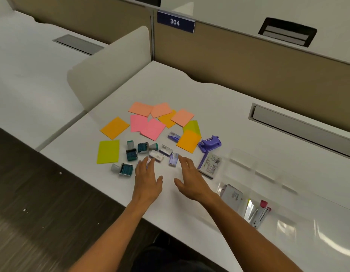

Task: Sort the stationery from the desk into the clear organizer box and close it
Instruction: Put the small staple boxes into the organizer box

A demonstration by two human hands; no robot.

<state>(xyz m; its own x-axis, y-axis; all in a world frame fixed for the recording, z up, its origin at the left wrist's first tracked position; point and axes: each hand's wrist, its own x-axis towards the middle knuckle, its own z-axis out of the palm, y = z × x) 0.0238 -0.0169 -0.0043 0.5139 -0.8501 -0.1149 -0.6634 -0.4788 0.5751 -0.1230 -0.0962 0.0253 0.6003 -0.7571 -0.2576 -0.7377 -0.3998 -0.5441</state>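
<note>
Now, step in hand: gathering the small staple boxes [171, 155] at the middle of the counter [219, 99].
Left hand [147, 178]: fingers straight and relaxed, tips on a small box, gripping nothing.
Right hand [189, 178]: spread wide, just beside the purple box [173, 159] at its 11 o'clock.
Organizer box [268, 193]: clear, lid open, at 4 o'clock, already holding a stapler [259, 213].
Doing it well: probably sweep both hands inward, pinch the boxes together, keep clear of the stamps [131, 154] and sticky notes [152, 128] at 12 o'clock.

Both your bare forearms reach forward side by side, palms down. Your left hand [147, 178] is flat, fingers [148, 163] straight and close together. Your right hand [190, 180] sits just beside it, fingers loosely spread, thumb angled inward.
</note>
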